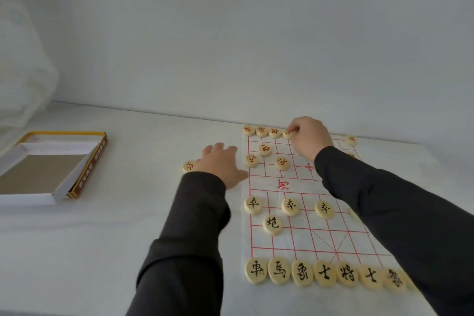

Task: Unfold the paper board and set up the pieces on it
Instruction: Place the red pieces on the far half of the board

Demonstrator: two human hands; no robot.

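My right hand (309, 137) pinches a red-lettered piece (287, 133) in the far row of the paper board (305, 236), which lies unfolded on the white table (128, 226). My left hand (220, 164) rests flat, fingers spread, just beside a loose piece (188, 166). An open box (25, 199) sits far left, under a pale wall (230, 33).

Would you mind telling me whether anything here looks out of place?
One round wooden piece with red lettering lies on the white table, off the red-lined paper board, beside the left hand, unlike the other visible pieces.
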